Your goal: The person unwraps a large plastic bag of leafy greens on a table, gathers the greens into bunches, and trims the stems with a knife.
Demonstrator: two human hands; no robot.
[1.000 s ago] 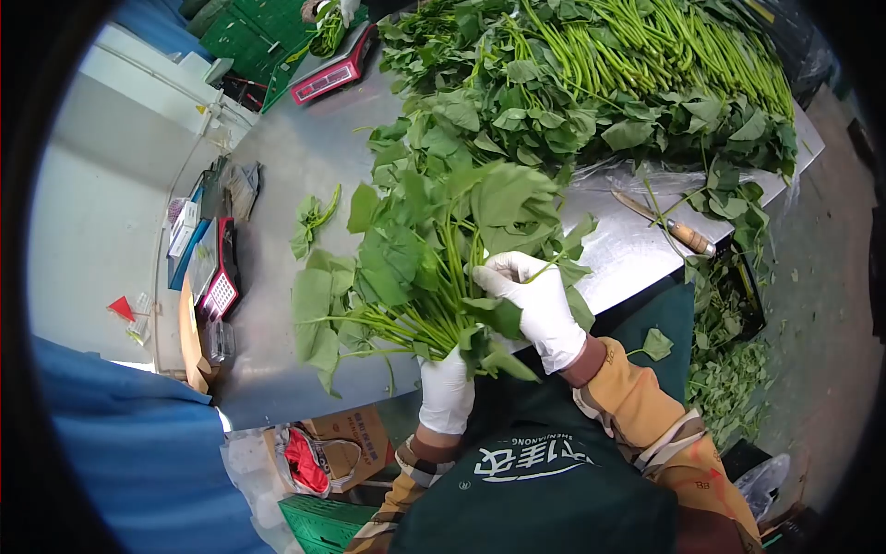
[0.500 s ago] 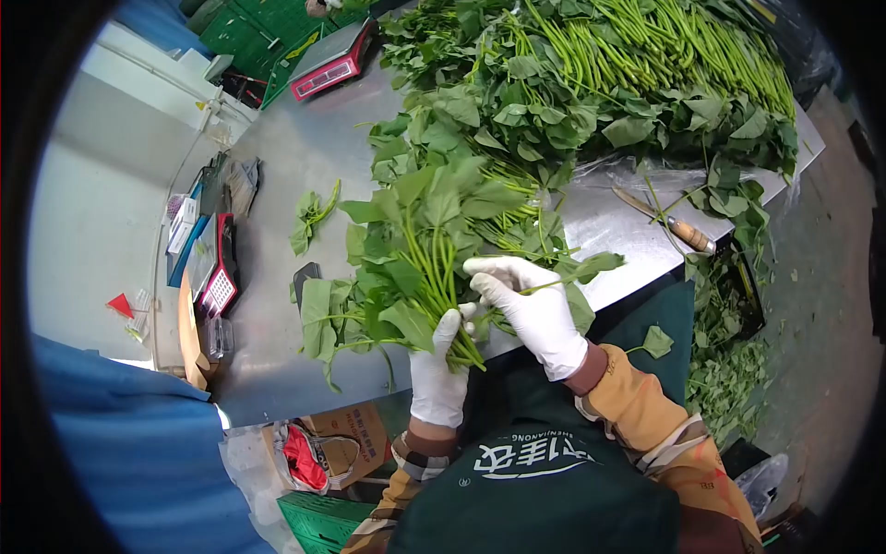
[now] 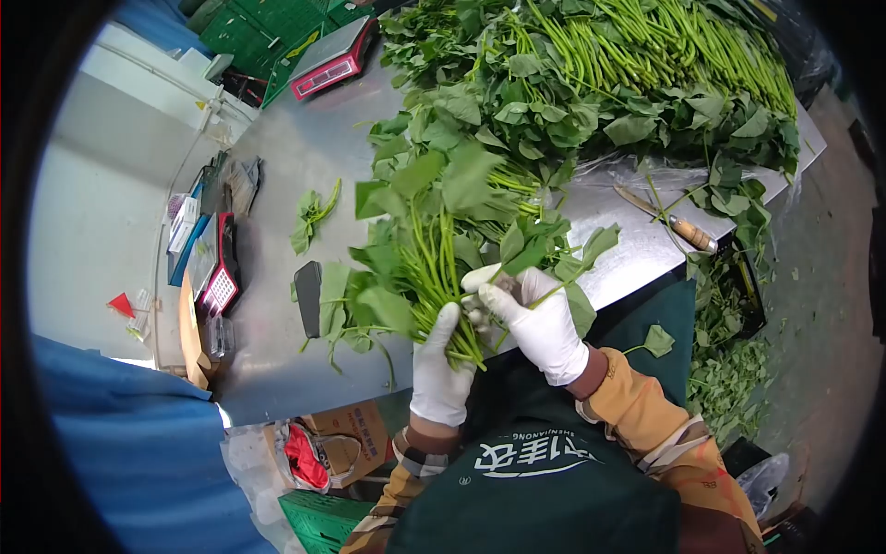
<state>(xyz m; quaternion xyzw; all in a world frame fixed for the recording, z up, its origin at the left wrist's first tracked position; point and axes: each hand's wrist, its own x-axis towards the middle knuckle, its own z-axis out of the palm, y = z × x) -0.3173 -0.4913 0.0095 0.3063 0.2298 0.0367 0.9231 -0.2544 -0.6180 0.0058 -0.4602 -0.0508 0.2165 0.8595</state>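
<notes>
- Dark flat object [image 3: 310, 297]: on the table [image 3: 268, 286], left of the left grip; more of it shows than half a second ago, as the leaves have shifted off it.
- Bunch of greens [image 3: 427, 263]: upright in the left grip, leaves fanned above it, stem ends poking out below.
- Left grip [image 3: 440, 371]: closed round the lower stems, so it seems to carry the bunch alone.
- Right grip [image 3: 544, 331]: has come in close beside the left one, fingers bent, apparently pinching a leafy stem [image 3: 598, 247], which suggests work stem by stem.
- Knife [image 3: 690, 233]: beyond and right of the right grip, unmoved.
</notes>
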